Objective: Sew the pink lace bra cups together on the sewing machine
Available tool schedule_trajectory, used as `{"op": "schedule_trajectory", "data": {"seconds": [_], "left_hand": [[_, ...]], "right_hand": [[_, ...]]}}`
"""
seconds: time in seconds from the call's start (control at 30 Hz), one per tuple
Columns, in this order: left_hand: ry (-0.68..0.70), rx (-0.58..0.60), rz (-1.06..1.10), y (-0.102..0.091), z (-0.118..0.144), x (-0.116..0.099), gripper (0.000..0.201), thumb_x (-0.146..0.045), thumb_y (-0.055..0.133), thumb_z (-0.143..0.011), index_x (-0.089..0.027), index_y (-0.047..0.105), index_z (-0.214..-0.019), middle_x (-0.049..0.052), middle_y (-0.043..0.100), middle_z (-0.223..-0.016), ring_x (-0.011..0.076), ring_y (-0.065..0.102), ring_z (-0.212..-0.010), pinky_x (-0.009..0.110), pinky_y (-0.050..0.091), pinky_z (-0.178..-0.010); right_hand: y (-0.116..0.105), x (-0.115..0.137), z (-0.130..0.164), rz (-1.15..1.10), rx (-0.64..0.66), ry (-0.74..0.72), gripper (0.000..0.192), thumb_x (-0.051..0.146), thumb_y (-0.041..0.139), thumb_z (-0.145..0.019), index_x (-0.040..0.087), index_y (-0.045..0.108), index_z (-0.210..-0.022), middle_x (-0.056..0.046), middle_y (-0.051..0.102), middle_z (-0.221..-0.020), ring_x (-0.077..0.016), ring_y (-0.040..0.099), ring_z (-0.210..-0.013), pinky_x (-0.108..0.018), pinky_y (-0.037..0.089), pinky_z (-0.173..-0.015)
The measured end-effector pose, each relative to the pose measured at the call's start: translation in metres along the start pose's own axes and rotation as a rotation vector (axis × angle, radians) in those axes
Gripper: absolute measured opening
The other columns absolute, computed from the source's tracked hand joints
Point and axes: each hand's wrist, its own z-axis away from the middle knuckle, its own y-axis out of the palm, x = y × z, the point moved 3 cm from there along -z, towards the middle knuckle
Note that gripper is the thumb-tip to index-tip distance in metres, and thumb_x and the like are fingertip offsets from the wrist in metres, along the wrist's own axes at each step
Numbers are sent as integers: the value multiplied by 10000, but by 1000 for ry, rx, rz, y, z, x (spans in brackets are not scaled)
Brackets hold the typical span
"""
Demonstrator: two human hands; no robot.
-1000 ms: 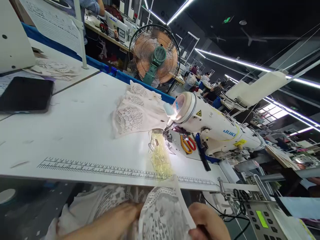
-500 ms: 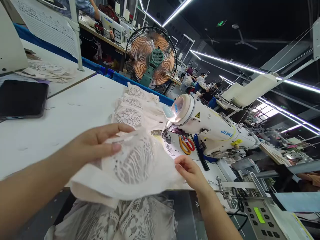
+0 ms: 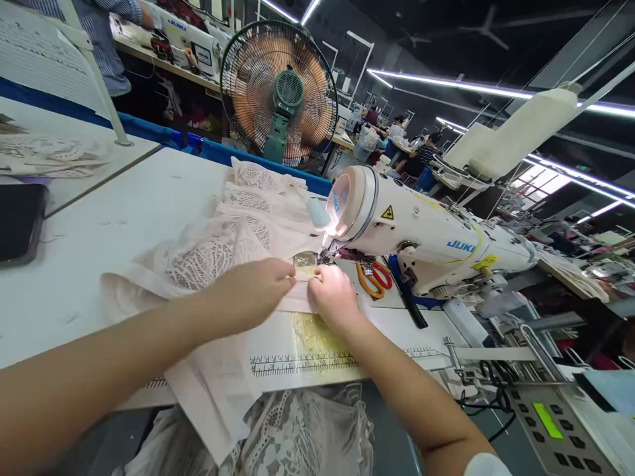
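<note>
A pale pink lace bra (image 3: 198, 261) lies spread on the white sewing table, its band hanging over the front edge. My left hand (image 3: 260, 291) pinches a part of its edge just in front of the needle area. Close beside it, my right hand (image 3: 335, 294) is closed on the same strip of fabric, fingertips near the presser foot. The sewing machine (image 3: 417, 231) stands to the right with its lamp lit over the needle. Whether the foot presses on the fabric is hidden by my fingers.
More lace bra pieces (image 3: 253, 178) lie behind the needle. Scissors with orange and red handles (image 3: 372, 279) rest under the machine arm. A phone (image 3: 20, 221) is at the left, a control panel (image 3: 546, 423) at the lower right, a large fan (image 3: 282, 92) behind. Lace garments (image 3: 307, 436) are piled below the table edge.
Both hands have moved the bra from the table's front toward the needle, coming close together. The bra now lies leftward on the table, uncovering the printed ruler. The view has shifted somewhat.
</note>
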Motion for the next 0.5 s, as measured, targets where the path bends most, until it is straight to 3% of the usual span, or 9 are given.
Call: {"op": "schedule_trajectory", "data": {"seconds": [0.1,0.2,0.33,0.5], "left_hand": [[157,83,-3,41,-19,-21,256,-142,494,-870,-109,669,-1054,120,676,-1109,231,609,-1038,352,484,-924],[167,49,0,63,-25,-18,320,-193,521,-873,-70,630,-1148,145,651,-1183,262,604,-1079,392,486,-948],[186,22,-1,64,-30,-13,323,-207,480,-899,-76,623,-1157,139,629,-1229,253,592,-1112,379,478,-976],[145,141,22,59,-47,-11,303,-254,490,-895,-100,625,-1118,136,615,-1247,263,598,-1094,391,505,-934]], "right_hand": [[-2,-6,8,27,3,-56,164,175,467,-883,205,627,-910,-104,596,-981,-249,527,-886,-331,440,-706],[-5,-12,26,57,12,-147,133,144,520,-863,210,632,-835,-84,605,-1024,-240,518,-920,-327,424,-738],[-6,-18,53,45,17,-285,145,97,520,-848,185,632,-875,-68,626,-980,-211,514,-812,-310,419,-692],[-3,-26,69,-127,-94,-375,165,131,484,-880,135,613,-983,-99,626,-1016,-219,533,-832,-324,454,-734]]}}
